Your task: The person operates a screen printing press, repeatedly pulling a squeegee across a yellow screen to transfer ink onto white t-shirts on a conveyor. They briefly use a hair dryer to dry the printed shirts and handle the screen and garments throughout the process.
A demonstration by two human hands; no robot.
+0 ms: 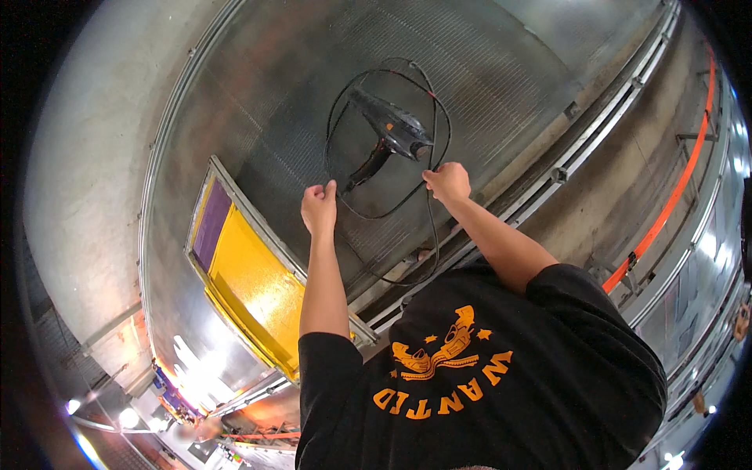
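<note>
A black hair dryer [392,125] lies on the grey table surface, its handle toward the near left and worn patches on its body. Its black power cord [449,129] rings it in loose loops, with a slack stretch hanging toward the table's near edge. My left hand [319,210] is closed in a pinch on the left side of the loop, just left of the handle's end. To the right of the dryer's nozzle, my right hand [449,183] pinches the same cord between thumb and fingers.
A metal-framed printing screen [251,270], yellow and purple, rests on the table left of my left arm. A metal rail [580,153] runs along the table's near right edge. Beyond it an orange strip [666,207] follows another long table.
</note>
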